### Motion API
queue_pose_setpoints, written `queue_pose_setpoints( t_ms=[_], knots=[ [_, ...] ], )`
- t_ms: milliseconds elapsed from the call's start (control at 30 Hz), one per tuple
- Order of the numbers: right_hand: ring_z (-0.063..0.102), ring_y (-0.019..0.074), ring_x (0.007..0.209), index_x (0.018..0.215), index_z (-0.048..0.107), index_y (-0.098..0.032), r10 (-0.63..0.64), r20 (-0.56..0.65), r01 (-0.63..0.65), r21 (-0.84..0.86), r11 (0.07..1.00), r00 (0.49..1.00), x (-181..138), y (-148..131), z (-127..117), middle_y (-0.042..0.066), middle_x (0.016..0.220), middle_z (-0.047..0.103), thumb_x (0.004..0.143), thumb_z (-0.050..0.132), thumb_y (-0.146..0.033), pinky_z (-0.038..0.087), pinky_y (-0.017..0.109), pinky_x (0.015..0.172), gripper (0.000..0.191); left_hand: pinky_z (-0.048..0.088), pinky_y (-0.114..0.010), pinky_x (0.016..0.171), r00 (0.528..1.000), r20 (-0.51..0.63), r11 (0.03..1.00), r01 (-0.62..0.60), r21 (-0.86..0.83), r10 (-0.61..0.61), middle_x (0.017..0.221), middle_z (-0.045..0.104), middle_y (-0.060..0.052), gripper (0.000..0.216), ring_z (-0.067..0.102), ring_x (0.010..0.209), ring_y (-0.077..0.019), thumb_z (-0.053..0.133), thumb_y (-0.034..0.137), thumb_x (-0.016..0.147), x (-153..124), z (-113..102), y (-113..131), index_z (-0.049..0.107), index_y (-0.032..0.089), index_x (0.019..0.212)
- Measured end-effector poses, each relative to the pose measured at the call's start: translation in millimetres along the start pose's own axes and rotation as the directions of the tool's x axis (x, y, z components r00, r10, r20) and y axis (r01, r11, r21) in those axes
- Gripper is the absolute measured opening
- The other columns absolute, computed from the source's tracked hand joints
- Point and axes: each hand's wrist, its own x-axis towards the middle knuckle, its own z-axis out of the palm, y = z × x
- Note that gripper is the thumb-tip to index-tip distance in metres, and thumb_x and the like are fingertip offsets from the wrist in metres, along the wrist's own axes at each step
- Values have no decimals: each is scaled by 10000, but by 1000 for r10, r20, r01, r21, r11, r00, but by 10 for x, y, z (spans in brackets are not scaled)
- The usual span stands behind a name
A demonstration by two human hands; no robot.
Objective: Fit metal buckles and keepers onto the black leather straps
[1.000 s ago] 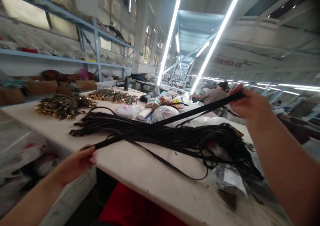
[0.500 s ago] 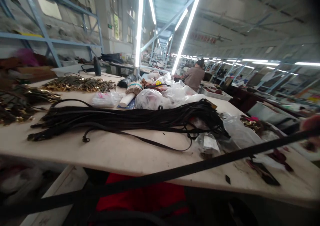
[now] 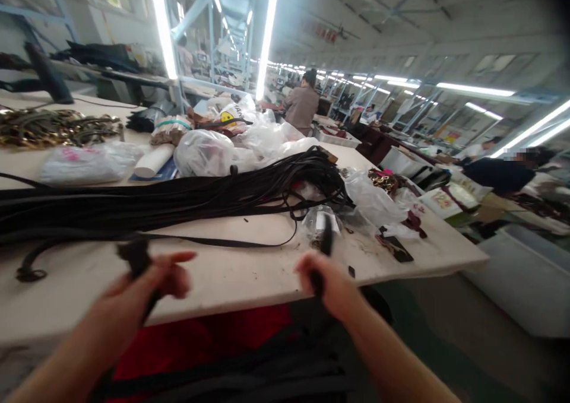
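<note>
My left hand [image 3: 146,281] is closed on one end of a black strap [image 3: 136,257], held just in front of the white table's near edge [image 3: 231,287]; one finger sticks out. My right hand [image 3: 327,281] grips the other end of the black strap [image 3: 326,243], which pokes up from the fist. The rest of the strap hangs below the table edge, blurred. A long bundle of black straps [image 3: 178,204] lies across the table behind both hands.
Clear plastic bags [image 3: 209,151] and a heap of gold-buckled straps [image 3: 53,127] sit further back. Small dark scraps [image 3: 394,246] lie near the table's right corner. Red cloth [image 3: 205,346] shows under the table. People work at benches beyond, on the right.
The view has swung right. Both hands have come down and closer together in front of the table edge, bringing the strap's two ends near each other; earlier the strap was stretched wide.
</note>
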Motion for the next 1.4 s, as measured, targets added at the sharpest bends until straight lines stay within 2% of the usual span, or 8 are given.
queue_pose_setpoints(
  t_ms=[133,233,367,433,567,867,1100,1400],
  knots=[
    [487,93,522,764,603,-152,213,470,-42,-348,936,857,83,518,734,-11,579,513,886,313,-402,395,193,505,402,466,-281,609,920,349,983,183,20,-179,792,662,-37,472,597,684,-197,604,571,688,31,727,-234,621,186,959],
    [548,113,628,889,614,-197,171,579,279,-605,746,797,181,552,453,-20,704,593,772,540,-470,402,181,535,306,433,-261,582,941,310,990,144,-6,-135,557,531,17,412,522,569,-149,608,574,684,96,754,-394,586,167,738],
    [584,113,770,973,597,-235,97,36,12,-972,234,995,442,543,-567,-8,857,644,847,493,-343,413,183,658,195,339,-235,503,963,246,993,96,64,-109,464,367,71,410,347,452,-98,539,592,734,261,544,-511,544,183,758],
    [580,175,850,920,604,-153,0,-189,-189,-978,86,982,601,628,-1023,92,919,631,893,376,-229,408,259,722,242,309,-242,497,957,260,988,99,116,-126,463,354,72,439,314,447,-96,530,625,716,303,561,-516,527,186,726],
    [578,248,839,841,603,-96,-47,-304,-306,-951,-43,952,826,889,-1446,170,911,613,849,430,-171,395,316,700,189,311,-265,547,944,295,972,86,216,-149,448,384,45,548,340,467,-105,482,718,663,308,747,-439,444,183,548],
    [561,195,810,863,586,-137,-200,-201,-185,-978,94,959,642,825,-1119,99,862,608,847,429,-191,408,284,727,167,303,-230,486,920,346,981,149,123,-183,424,319,89,489,280,432,-87,520,640,700,240,748,-465,505,158,782],
    [449,105,535,734,570,-175,-310,76,279,-666,692,948,342,493,77,-24,588,478,817,497,-260,380,216,515,139,312,-198,453,881,460,955,220,-196,-109,454,290,103,287,215,410,-63,555,445,783,116,826,-391,471,171,785],
    [502,132,602,826,561,-176,-610,216,492,-806,330,762,220,512,302,19,664,528,814,499,-141,412,257,585,72,294,-189,422,941,334,953,156,-261,-62,411,294,109,293,226,380,-57,579,432,757,-99,646,-398,436,178,727]
  ],
)
